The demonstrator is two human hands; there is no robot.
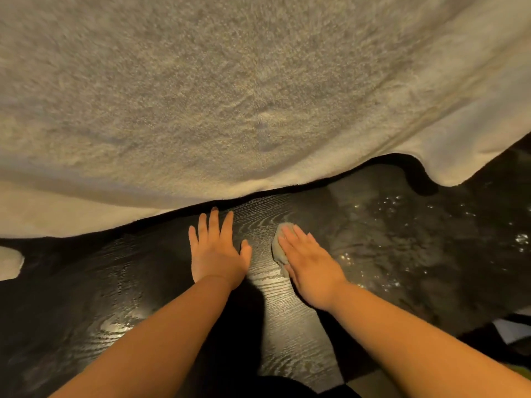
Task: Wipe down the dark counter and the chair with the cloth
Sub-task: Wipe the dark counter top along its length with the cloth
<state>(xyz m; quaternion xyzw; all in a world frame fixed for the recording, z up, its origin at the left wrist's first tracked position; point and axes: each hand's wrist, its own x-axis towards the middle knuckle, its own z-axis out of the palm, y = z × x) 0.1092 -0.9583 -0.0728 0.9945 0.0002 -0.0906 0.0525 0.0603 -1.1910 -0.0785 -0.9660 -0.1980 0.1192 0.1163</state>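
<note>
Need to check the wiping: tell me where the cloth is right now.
In the head view the cloth lies flat on the dark counter, right of centre, pressed under the right hand; the left hand rests beside it.

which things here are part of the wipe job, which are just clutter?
In the job:
- cloth, flat under the right hand
- dark counter, with wet droplets on the right
- left hand, flat on the counter, empty

Just lying about:
- large beige fleecy blanket, covering the far side
- pale object at the right edge, too cut off to identify
</note>
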